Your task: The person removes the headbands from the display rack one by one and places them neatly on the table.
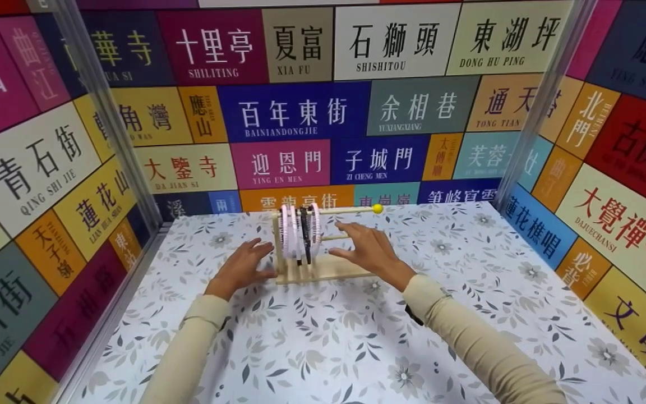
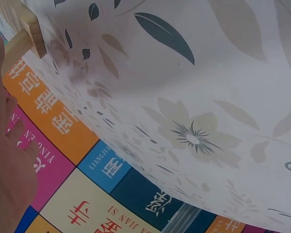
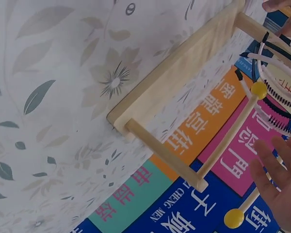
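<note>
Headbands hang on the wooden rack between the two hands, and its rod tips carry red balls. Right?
No on colour: the balls are yellow, plain in the right wrist view. The headbands do hang on the wooden rack between the left hand and right hand.

A person's beige-sleeved arms (image 1: 471, 334) reach forward, left hand (image 1: 243, 266) and right hand (image 1: 372, 248) apart, turned inward, fingers (image 1: 356, 230) loosely extended.

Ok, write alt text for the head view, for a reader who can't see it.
A person's left hand and right hand flank pale and black headbands hanging on a wooden rack. It stands on a flower-patterned table before colourful panels lettered in Chinese and Latin script.
</note>
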{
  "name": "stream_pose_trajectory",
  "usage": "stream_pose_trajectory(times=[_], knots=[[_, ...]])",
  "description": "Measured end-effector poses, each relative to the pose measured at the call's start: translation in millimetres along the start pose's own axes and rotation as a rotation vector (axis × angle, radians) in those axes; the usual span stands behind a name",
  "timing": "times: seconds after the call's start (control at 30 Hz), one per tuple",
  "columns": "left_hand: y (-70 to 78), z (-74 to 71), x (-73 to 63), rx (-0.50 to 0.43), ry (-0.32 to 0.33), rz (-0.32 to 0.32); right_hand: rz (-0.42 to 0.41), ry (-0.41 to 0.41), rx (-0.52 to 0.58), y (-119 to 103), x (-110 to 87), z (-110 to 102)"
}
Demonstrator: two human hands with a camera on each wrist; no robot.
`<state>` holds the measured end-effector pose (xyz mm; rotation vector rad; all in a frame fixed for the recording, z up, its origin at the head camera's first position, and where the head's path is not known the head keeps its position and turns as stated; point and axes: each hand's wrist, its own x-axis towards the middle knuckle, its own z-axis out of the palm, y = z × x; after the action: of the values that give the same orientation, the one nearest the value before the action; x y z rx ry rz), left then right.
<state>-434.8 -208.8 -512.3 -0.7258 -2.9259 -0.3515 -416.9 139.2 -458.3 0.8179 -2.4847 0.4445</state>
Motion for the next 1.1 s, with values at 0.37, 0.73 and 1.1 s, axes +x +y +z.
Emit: stream_pose_trajectory(times=[0.37, 0.73, 1.1], knots=[[0.2, 8.3, -0.2, -0.032, 0.027, 0.044, -0.017, 0.021, 0.053, -14, 7.6, 15], [0.4, 16.1, 5.9, -0.052, 0.010, -0.009, -0.001, 0.009, 0.103, -20, 14.8, 27], [0.2, 28.1, 12.0, -0.084, -0.020, -0.053, -0.003, -0.023, 0.145, -22, 14.8, 36]])
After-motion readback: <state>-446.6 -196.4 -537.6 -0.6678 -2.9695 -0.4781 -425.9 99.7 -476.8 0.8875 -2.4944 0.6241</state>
